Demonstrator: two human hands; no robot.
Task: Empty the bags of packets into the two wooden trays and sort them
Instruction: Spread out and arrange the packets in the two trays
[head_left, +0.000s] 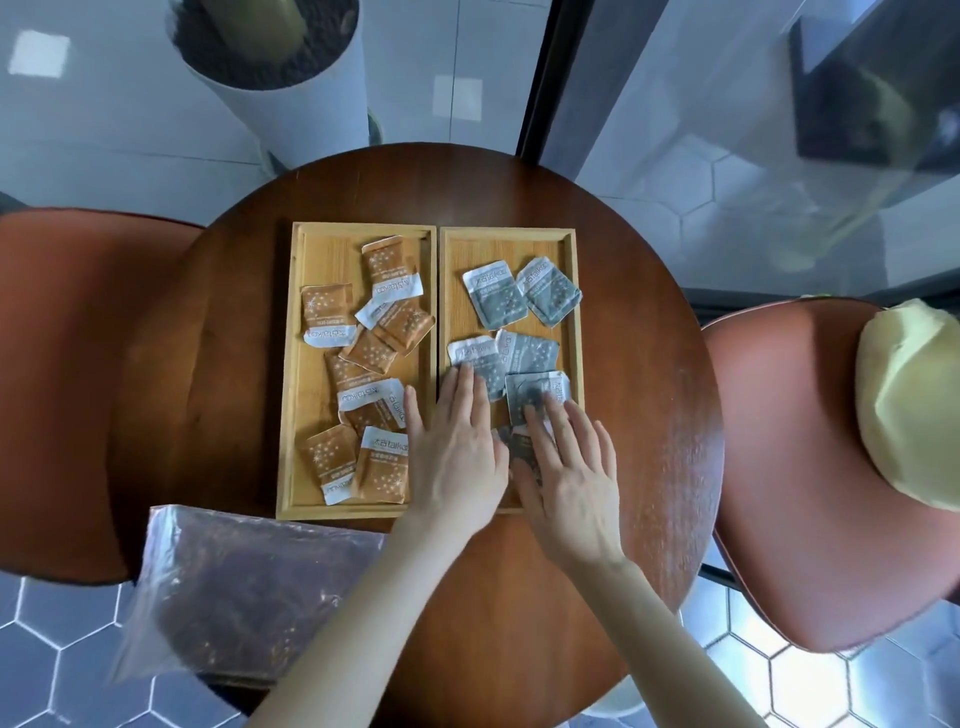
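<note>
At the near-left edge of the round wooden table (519, 597) lies a flattened clear plastic bag (244, 587), overhanging the rim toward the floor and well clear of both hands. Both forearms reach in from the near side. The left hand (452, 457) lies flat and open, palm down, straddling the seam between the two trays, its fingertips touching a grey packet (478, 364). The right hand (566, 483) is likewise spread flat, fingers pressing on grey packets at the near end of the right wooden tray (574, 291); it grips nothing. The left wooden tray (298, 364) sits touching the right one, long sides together, both near the table's middle with bare tabletop all round, widest on the near side. The left tray holds orange packets (327, 312) with white bands, scattered and overlapping at all angles. The right tray holds only grey ones, two side by side at the far end (519, 296), with bare tray floor beyond. Orange chairs (789, 467) flank the table, and a white planter (291, 104) stands past the far edge.
</note>
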